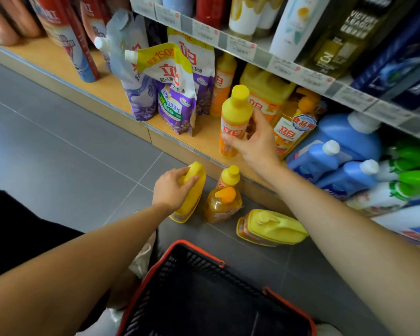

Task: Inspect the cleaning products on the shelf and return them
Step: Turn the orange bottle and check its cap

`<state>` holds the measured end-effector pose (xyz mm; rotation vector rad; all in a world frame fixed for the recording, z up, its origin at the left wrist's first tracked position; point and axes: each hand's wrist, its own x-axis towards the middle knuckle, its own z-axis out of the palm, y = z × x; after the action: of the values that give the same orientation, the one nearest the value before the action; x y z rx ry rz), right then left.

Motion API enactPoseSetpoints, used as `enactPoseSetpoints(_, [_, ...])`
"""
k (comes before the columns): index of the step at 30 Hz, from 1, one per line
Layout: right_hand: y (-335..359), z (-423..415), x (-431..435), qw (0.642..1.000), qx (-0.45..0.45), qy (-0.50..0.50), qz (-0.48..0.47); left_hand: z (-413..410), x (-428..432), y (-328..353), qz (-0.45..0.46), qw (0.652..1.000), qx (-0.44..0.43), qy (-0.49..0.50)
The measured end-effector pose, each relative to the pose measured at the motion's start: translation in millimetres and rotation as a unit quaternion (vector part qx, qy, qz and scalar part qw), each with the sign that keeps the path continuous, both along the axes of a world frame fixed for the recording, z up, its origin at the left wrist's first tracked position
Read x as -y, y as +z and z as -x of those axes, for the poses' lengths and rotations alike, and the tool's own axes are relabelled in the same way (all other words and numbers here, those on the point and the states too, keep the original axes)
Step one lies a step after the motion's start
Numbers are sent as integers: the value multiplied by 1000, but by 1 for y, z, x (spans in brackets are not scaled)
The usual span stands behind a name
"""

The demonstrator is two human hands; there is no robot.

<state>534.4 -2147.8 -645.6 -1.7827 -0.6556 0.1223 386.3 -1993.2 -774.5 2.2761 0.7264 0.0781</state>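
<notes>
Gripping bottle (235,110), right hand (255,141), left hand (171,189) gripping jug (192,201)

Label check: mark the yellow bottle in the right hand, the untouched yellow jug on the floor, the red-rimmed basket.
Yellow bottle (235,110): head view, shoulder.
Yellow jug (284,229): head view, top.
Red-rimmed basket (201,252): head view, rim.

The raised bottle (235,117) is showing yellow with an orange label; far pouches (177,98) are showing purple and white, right jugs (325,158) blue, the near basket (175,282) black with a red rim.
</notes>
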Motion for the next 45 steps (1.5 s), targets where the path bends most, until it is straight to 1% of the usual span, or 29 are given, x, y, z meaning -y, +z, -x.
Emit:
enactPoseSetpoints(4, [37, 29, 30, 1000, -6, 14, -2, -11, -9, 25, 68, 994, -78, -29])
enactPoseSetpoints(6, [51, 44, 44, 1000, -9, 21, 4, -18, -8, 45, 62, 993, -97, -38])
enactPoseSetpoints(8, [61, 60, 56, 1000, -13, 15, 10, -24, -2, 70, 83, 994, -66, -30])
enactPoseSetpoints(10, [69, 77, 70, 1000, -31, 0, 6, -28, 10, 103, 170, 985, -20, -36])
enactPoseSetpoints(14, [75, 110, 98, 995, -93, -9, -25, -21, 42, 178, 341, 937, 33, -65])
enactPoseSetpoints(17, [75, 130, 113, 989, -144, -7, -42, -9, 65, 221, 436, 894, 61, -82])
enactPoseSetpoints(20, [75, 147, 122, 980, -190, 4, -64, 3, 83, 246, 511, 844, 83, -141])
enactPoseSetpoints(23, [75, 158, 128, 964, -246, 22, -95, 15, 95, 255, 534, 816, 113, -190])
enactPoseSetpoints(26, [67, 161, 134, 946, -301, 36, -117, 24, 106, 251, 527, 815, 143, -191])
enactPoseSetpoints(28, [61, 162, 139, 924, -357, 42, -133, 23, 109, 246, 518, 819, 148, -196])
enactPoseSetpoints(31, [60, 161, 146, 878, -435, 97, -174, 18, 111, 243, 525, 810, 142, -220])
enactPoseSetpoints(33, [60, 158, 152, 854, -462, 134, -198, 14, 110, 241, 532, 800, 137, -242])
enactPoseSetpoints(36, [56, 153, 159, 841, -476, 157, -202, 12, 110, 235, 544, 785, 134, -263])
enactPoseSetpoints(38, [53, 150, 161, 846, -472, 154, -192, 11, 112, 234, 545, 782, 151, -263])
enactPoseSetpoints(40, [51, 150, 159, 870, -444, 125, -173, 11, 114, 232, 521, 797, 190, -241])
enactPoseSetpoints(41, [50, 150, 157, 891, -414, 100, -160, 11, 114, 232, 503, 806, 212, -228])
enactPoseSetpoints(43, [50, 152, 151, 936, -326, 35, -125, 11, 114, 230, 464, 823, 253, -209])
enactPoseSetpoints(45, [51, 156, 146, 968, -234, -35, -87, 13, 114, 229, 431, 836, 280, -194])
